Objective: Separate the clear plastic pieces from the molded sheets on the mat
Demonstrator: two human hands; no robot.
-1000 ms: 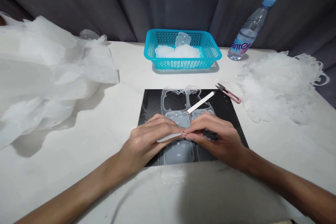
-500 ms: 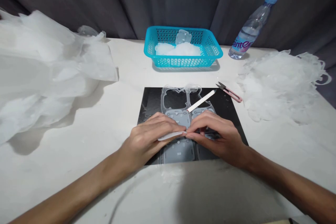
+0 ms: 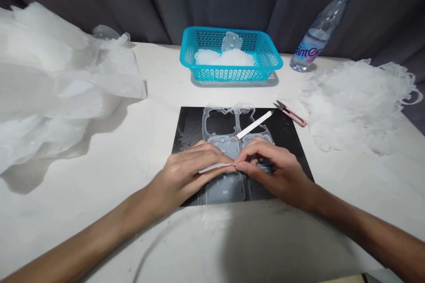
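Observation:
My left hand (image 3: 195, 168) is closed on a thin translucent silicone piece (image 3: 215, 167), seen nearly edge-on between thumb and fingers. At that piece's right end, my right hand (image 3: 272, 170) pinches its edge with thumb and forefinger. Beneath both hands lies a translucent silicone sheet (image 3: 226, 188) of moulded rounded panels, two cut-out frames at its far end. The sheet rests on a black mat (image 3: 292, 141). A white pen-like tool (image 3: 255, 124) lies across the sheet, just beyond my right hand. Pink-handled thread snips (image 3: 290, 113) lie at the mat's far right corner.
A blue basket (image 3: 232, 73) holding translucent pieces stands at the back. Right of it is a water bottle (image 3: 312, 46). A large heap of translucent sheets (image 3: 66, 84) covers the table's left, and a pile of trimmed scraps (image 3: 361, 101) lies on the right.
Both hands stay together at the silicone piece, with small finger shifts; it now looks slightly flatter. The view has tilted a little, so the basket and mat appear higher.

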